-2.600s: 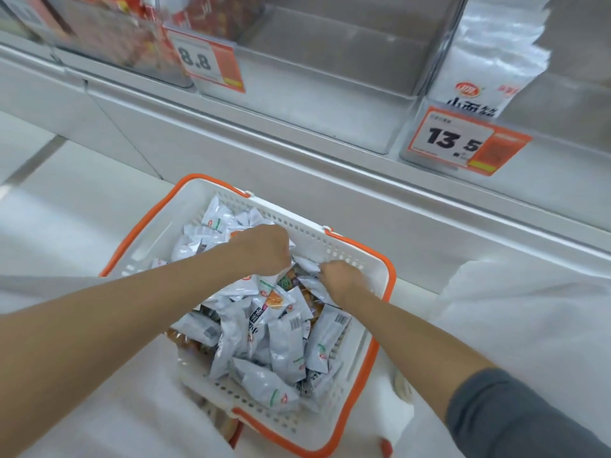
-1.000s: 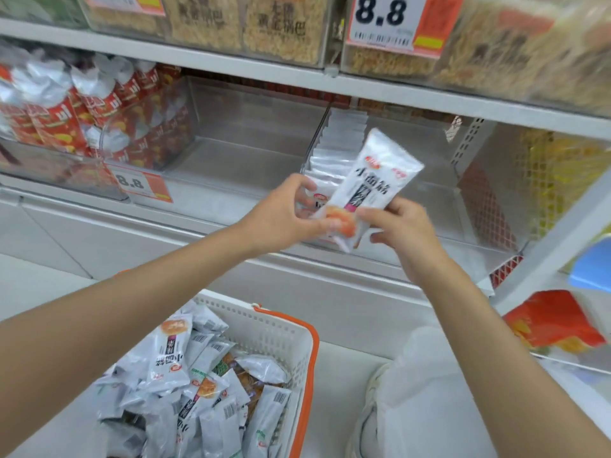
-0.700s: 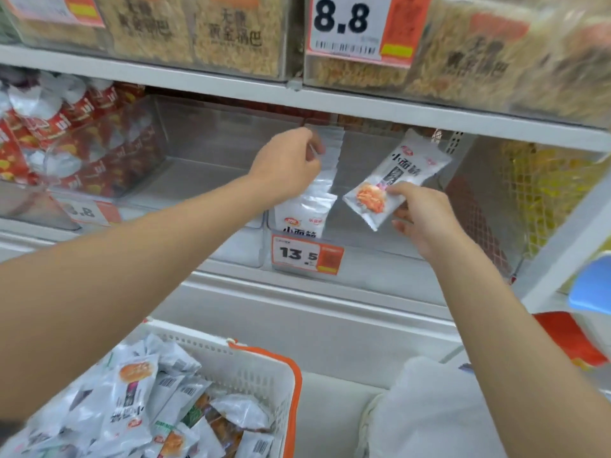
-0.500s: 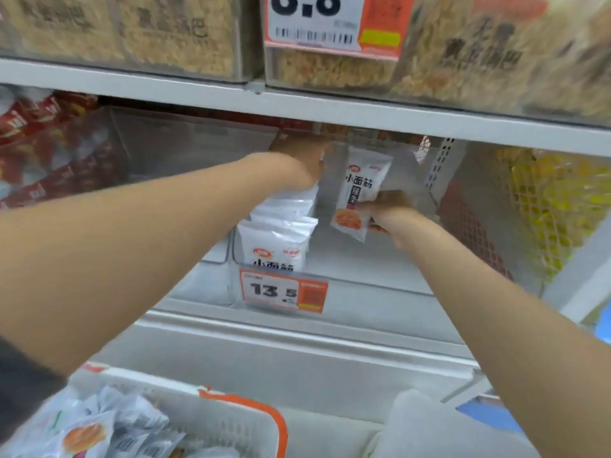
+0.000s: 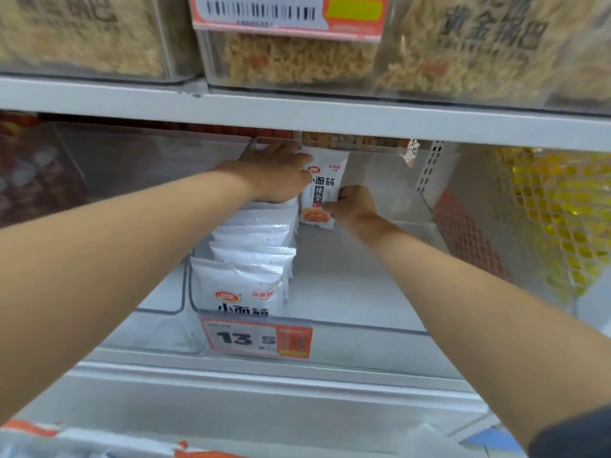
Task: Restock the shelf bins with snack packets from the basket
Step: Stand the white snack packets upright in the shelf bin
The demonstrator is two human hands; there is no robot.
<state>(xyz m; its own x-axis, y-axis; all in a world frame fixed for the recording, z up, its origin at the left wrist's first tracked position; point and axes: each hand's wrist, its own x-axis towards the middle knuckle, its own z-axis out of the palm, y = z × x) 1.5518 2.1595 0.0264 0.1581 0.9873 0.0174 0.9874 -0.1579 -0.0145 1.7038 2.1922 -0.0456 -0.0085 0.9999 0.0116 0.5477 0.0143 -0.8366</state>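
The right hand (image 5: 350,206) has carried its gripped white, orange-printed packet (image 5: 322,190) deeper into the bin, upright beside the rear of the packet row (image 5: 254,252). The left hand (image 5: 274,173) presses flat there.

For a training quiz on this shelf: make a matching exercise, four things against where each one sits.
Things: 1 held packet; 2 row of packets; 3 price tag; 4 basket.
Places: A on the front of the bin; B bottom edge of view; C pinched by the right hand, deep in the bin; D standing along the bin's left side.
Pairs: 1-C; 2-D; 3-A; 4-B.
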